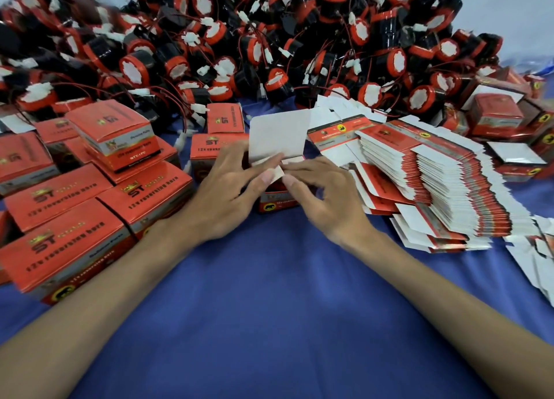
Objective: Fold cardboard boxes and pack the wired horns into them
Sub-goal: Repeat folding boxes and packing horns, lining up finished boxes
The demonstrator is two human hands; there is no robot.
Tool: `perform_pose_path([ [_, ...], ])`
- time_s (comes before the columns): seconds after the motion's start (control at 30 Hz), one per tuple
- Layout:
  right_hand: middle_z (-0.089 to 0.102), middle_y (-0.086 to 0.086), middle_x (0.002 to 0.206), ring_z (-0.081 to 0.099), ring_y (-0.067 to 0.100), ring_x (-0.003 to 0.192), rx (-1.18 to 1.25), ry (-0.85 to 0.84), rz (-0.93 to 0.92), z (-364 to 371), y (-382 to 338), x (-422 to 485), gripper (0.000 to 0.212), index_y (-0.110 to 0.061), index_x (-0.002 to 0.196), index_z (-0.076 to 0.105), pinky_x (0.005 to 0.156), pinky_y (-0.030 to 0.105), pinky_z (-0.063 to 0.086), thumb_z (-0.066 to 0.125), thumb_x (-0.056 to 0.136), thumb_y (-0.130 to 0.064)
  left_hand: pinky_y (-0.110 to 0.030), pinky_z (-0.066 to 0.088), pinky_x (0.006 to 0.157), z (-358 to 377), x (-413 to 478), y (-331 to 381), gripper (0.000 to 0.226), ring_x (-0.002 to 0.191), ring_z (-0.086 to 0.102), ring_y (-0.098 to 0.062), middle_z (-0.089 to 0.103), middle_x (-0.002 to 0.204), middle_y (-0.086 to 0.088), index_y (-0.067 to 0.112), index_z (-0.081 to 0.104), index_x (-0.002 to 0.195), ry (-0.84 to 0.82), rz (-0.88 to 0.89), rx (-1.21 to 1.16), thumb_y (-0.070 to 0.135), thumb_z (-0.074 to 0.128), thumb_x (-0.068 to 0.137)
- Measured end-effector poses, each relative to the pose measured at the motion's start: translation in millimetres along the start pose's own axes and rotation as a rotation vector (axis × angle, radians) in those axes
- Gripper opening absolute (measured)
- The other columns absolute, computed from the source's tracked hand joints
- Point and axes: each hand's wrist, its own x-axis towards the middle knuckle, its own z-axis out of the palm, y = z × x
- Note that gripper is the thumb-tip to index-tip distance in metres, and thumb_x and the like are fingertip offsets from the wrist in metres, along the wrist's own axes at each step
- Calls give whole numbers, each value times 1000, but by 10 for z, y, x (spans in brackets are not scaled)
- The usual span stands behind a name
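Thumbs (266,177) of the left hand (227,192) and right hand (323,198) pressed the small side flaps (277,171) inward, fingers curled round the box (274,202) on the blue cloth (269,308). The lid flap (278,135) stood upright; any horn inside was hidden. Judged step: closing the top. Next, the lid needs folding down and tucking, before taking from the horns (239,39) and flat boxes (434,189).

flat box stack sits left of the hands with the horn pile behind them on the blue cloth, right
No. The head view shows the flat box stack right of the left hand and right hand, not left. The horn pile does lie behind, on the blue cloth.
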Motion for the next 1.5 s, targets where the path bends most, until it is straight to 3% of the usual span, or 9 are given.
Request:
perform_pose_path([
  [0.2,75,5,87,68,23,99,506,-60,278,-79,14,81,46,-22,124,35,97,55,44,56,85,-33,-2,18,95,-15,24,45,36,116,34,-9,50,127,-6,15,65,125,91,-14,-37,26,49,94],
  [0.33,76,0,87,65,15,109,594,-78,362,-39,84,142,82,-25,152,13,110,53,32,55,84,-45,-23,40,96,-20,39,101,24,114,51,-22,59,117,-1,8,75,106,212,-45,-97,15,63,85],
  [0.53,73,10,75,69,25,94,803,-71,434,-83,95,203,41,-17,119,55,100,46,43,52,88,-42,-42,51,82,-12,-4,91,29,101,62,-23,66,106,-13,1,75,85,269,16,-119,29,73,79],
  [0.63,73,10,74,71,24,78,793,-45,405,-76,55,179,28,-20,87,54,87,39,49,53,87,-47,-27,47,70,2,-13,65,35,86,58,-12,61,87,-4,12,54,70,321,54,-157,39,77,75],
  [0.7,74,9,75,72,24,77,784,-19,386,-81,39,176,27,-18,79,52,83,34,52,55,88,-43,-13,42,75,16,-29,88,43,95,56,4,59,100,13,27,39,81,347,83,-218,32,81,76],
  [0.87,75,6,82,73,22,82,847,-41,345,-107,87,140,9,-26,75,64,73,25,55,65,83,-22,-15,45,93,5,-48,100,70,114,60,-2,60,121,25,34,27,117,270,116,-457,29,83,75],
  [1.07,75,-1,94,71,15,93,830,-166,294,-134,153,71,21,-18,105,68,78,21,53,66,86,-9,-13,38,100,-49,-47,87,38,117,53,0,62,124,5,10,63,123,220,150,-138,34,56,95],
  [1.23,72,-11,91,69,6,89,599,-128,230,-141,127,80,31,-19,107,68,78,19,53,66,84,1,-19,42,103,-69,-76,99,36,117,56,-6,63,123,0,4,65,122,222,169,-96,21,62,90],
  [1.5,56,4,78,52,12,71,43,-73,-42,-264,153,106,32,-12,106,72,66,13,41,79,74,-14,-27,43,106,-109,-77,87,36,120,55,-10,61,124,-1,1,64,120,161,256,-65,13,65,86],
])
